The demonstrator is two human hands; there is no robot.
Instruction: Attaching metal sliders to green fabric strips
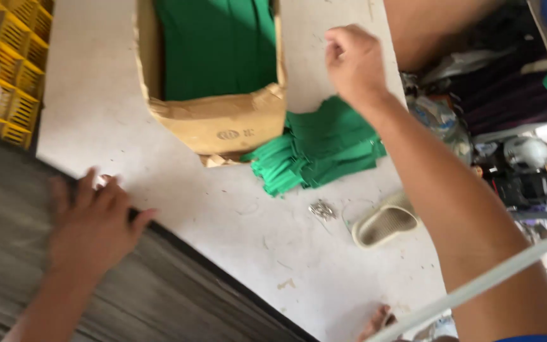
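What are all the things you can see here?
Cardboard box: one, brown, top middle, open.
Green sheets in the box: a stack, green.
Green strips: one loose pile, green, on the floor right of the box.
Slipper: one, pale grey, lower right.
Metal bits: a small cluster, silvery, beside the slipper.
Crates: yellow, top left; count unclear.
Dark board stack: grey, lower left.
Floor: pale grey.
Left hand: flat on the board stack.
Right hand: raised above the green strips.
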